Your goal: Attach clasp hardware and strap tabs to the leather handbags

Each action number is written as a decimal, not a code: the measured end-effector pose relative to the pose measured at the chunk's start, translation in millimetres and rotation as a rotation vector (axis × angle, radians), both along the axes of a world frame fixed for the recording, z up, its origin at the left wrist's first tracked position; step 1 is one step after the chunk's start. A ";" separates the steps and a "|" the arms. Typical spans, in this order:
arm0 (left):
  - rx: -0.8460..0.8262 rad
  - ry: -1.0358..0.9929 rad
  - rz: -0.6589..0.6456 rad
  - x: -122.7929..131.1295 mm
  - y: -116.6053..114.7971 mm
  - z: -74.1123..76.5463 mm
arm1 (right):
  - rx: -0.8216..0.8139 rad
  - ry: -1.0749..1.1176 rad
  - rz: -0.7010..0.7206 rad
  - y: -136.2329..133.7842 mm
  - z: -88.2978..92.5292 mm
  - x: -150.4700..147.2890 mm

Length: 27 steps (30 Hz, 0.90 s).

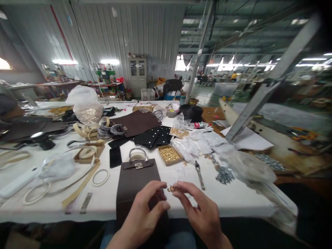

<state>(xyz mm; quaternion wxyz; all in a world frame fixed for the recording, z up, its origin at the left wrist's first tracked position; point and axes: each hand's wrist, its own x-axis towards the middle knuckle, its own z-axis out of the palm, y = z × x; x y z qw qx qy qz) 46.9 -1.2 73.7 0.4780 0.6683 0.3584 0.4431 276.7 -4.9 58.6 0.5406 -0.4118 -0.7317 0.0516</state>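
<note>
Between thumb and fingertips, my right hand (199, 204) pinches a small gold metal fitting (171, 188). Just left of it my left hand (146, 207) hovers over the bag, thumb and fingers apart and nothing visible between them. Beneath the left hand lies a dark brown leather bag piece (137, 178), running over the table's near edge; it carries a gold clasp (138, 166) and a looped handle (137, 152). Beyond the hands sits a square box of gold studs (169, 155). A pair of pliers (199, 174) lies to the right of it.
Tape rolls (100, 177) and a black phone (115, 157) lie left of the bag. Behind are stacked brown leather pieces (137, 122) and black studded pieces (153, 136). Plastic bags (186, 147) and a pile of grey metal parts (224, 175) are at right. A slanted metal post (249, 110) rises there.
</note>
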 end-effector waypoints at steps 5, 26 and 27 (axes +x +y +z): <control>0.043 -0.134 0.011 1.5 -6.7 12.8 | 0.042 0.018 0.025 -16.2 1.4 -19.2; 0.066 -0.204 0.112 -6.3 -32.7 0.0 | -0.329 0.179 0.176 -51.0 9.1 -44.6; 0.072 -0.197 0.120 -6.3 -32.9 -1.3 | -0.379 0.187 0.194 -52.2 9.6 -44.6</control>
